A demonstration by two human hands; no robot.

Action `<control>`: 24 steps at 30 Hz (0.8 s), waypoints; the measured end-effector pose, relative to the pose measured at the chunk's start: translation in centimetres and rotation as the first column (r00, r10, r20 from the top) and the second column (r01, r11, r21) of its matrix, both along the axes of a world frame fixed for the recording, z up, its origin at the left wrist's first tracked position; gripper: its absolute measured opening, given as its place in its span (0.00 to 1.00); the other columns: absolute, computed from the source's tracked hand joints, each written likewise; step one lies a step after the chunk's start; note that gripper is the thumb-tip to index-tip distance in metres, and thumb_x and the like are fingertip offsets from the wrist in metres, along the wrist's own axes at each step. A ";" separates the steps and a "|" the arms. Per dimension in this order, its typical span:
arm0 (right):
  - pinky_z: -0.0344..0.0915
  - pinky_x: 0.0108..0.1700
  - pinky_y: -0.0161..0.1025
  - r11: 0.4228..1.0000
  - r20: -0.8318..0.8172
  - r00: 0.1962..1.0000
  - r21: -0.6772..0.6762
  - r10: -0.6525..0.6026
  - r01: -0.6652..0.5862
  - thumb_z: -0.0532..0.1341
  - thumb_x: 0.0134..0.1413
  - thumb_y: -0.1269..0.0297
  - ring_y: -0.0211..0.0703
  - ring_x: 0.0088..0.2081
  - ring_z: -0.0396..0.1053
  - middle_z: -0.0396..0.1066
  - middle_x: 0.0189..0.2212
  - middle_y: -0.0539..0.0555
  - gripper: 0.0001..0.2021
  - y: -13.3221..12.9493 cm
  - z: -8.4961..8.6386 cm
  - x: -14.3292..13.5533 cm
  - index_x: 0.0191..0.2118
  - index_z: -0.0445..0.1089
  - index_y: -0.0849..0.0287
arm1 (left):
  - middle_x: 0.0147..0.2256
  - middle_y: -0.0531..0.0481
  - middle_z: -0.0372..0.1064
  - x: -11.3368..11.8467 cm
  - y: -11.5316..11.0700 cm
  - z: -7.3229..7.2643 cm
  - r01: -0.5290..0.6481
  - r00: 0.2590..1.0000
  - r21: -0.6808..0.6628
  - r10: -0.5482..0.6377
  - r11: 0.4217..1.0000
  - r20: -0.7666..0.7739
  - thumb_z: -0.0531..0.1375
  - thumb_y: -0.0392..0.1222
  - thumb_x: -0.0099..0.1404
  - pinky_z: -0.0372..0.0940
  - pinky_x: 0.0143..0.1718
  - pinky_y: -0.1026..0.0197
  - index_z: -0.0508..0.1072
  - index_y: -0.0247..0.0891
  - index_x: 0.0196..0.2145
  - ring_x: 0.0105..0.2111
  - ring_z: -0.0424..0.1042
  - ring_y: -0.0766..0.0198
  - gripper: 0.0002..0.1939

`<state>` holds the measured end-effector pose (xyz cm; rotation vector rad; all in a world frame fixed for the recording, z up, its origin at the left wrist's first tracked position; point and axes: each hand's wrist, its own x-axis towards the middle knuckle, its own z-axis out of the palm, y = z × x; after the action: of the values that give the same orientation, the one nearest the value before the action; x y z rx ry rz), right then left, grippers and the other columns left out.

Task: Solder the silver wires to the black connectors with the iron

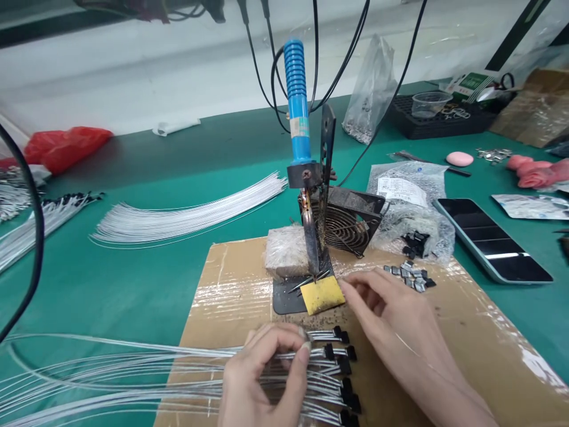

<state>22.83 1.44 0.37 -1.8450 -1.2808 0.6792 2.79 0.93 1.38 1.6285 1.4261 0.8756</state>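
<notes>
My left hand [271,373] is over the white wires [200,382], its thumb and index fingertip pressed together; whatever lies between them is hidden. Black connectors [349,391] cap the wire ends just right of it. My right hand [395,320] has its thumb and index finger pinched beside the right corner of a yellow sponge [322,295]. What that pinch holds is too small to make out. A fine pale strand [406,349] crosses the right wrist. Above the sponge, a soldering iron with a blue handle [299,101] stands tip down in a black stand [327,136].
Cardboard [222,284] covers the green table under the hands. Around the stand are a wrapped block [287,252], a fan [347,225], loose connectors [411,276], a plastic bag [413,201] and a phone [493,240]. A white wire bundle [186,219] lies left; black cables hang behind.
</notes>
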 end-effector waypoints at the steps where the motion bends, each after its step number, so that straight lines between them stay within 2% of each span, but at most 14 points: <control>1: 0.61 0.40 0.48 1.000 0.016 1.000 0.002 0.003 -0.003 0.63 0.60 0.52 0.53 0.35 0.71 0.75 0.33 0.54 0.12 0.5 -0.1 -0.3 0.35 0.79 0.55 | 0.33 0.51 0.79 0.0 0.0 -0.2 0.009 1.000 0.041 -0.009 0.999 -0.011 0.63 0.40 0.67 0.67 0.40 0.60 0.78 0.44 0.28 0.38 0.77 0.57 0.09; 4: 0.62 0.42 0.51 1.000 0.023 1.000 0.008 0.001 -0.001 0.63 0.53 0.58 0.58 0.39 0.71 0.76 0.33 0.57 0.10 1.1 -0.6 -1.2 0.35 0.78 0.57 | 0.38 0.48 0.80 -0.2 0.1 -0.8 0.015 0.999 0.101 -0.012 0.995 -0.032 0.64 0.38 0.66 0.69 0.44 0.56 0.82 0.45 0.32 0.41 0.78 0.54 0.07; 7: 0.66 0.43 0.52 1.000 -0.047 0.999 0.007 -0.009 0.009 0.63 0.52 0.61 0.56 0.39 0.72 0.77 0.33 0.56 0.07 0.8 -1.0 -1.4 0.35 0.77 0.55 | 0.39 0.47 0.80 -0.4 0.2 -0.9 -0.024 0.999 0.111 0.028 0.994 -0.027 0.64 0.38 0.66 0.70 0.45 0.54 0.83 0.46 0.34 0.42 0.78 0.52 0.06; 9: 0.71 0.42 0.49 1.000 -0.141 0.990 0.004 -0.005 0.006 0.64 0.56 0.61 0.52 0.36 0.75 0.78 0.33 0.54 0.05 0.5 -1.0 -1.3 0.35 0.76 0.55 | 0.39 0.48 0.80 -0.4 0.4 -0.7 -0.066 0.997 0.124 0.070 0.990 -0.028 0.64 0.39 0.66 0.70 0.47 0.53 0.82 0.46 0.34 0.44 0.78 0.52 0.06; 12: 0.78 0.35 0.39 0.999 -0.304 0.952 0.045 0.025 -0.012 0.65 0.60 0.57 0.46 0.34 0.80 0.81 0.33 0.53 0.07 0.1 -0.8 -1.1 0.35 0.74 0.55 | 0.39 0.49 0.80 0.0 1.0 0.1 -0.111 0.991 0.129 0.119 0.985 -0.061 0.63 0.41 0.68 0.69 0.47 0.53 0.82 0.45 0.38 0.42 0.77 0.53 0.05; 14: 0.79 0.34 0.32 0.993 -0.388 0.921 0.114 0.029 0.017 0.68 0.59 0.55 0.42 0.33 0.81 0.80 0.32 0.51 0.09 0.1 -0.3 -1.1 0.35 0.72 0.54 | 0.37 0.49 0.78 0.4 1.6 0.6 -0.117 0.987 0.096 0.126 0.989 -0.100 0.62 0.43 0.69 0.69 0.44 0.53 0.81 0.44 0.42 0.38 0.77 0.54 0.08; 19: 0.77 0.40 0.22 0.969 -0.499 0.865 0.233 0.050 0.078 0.71 0.58 0.58 0.33 0.36 0.82 0.80 0.35 0.46 0.10 0.2 0.8 -1.6 0.34 0.69 0.52 | 0.31 0.50 0.75 1.3 3.1 1.0 -0.025 0.992 -0.079 0.015 0.997 -0.126 0.60 0.49 0.70 0.68 0.39 0.52 0.78 0.40 0.55 0.33 0.73 0.55 0.19; 24: 0.76 0.46 0.25 0.954 -0.473 0.875 0.297 0.107 0.044 0.67 0.66 0.64 0.33 0.42 0.79 0.78 0.41 0.45 0.07 -0.1 0.5 -2.1 0.38 0.68 0.49 | 0.31 0.51 0.73 1.6 3.5 0.8 -0.039 0.999 -0.099 0.042 0.994 0.031 0.62 0.47 0.70 0.67 0.35 0.59 0.81 0.40 0.48 0.31 0.69 0.59 0.14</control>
<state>20.69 1.32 0.88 -1.2975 -1.0121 0.8490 4.34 4.46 2.17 1.5099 1.4605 0.8380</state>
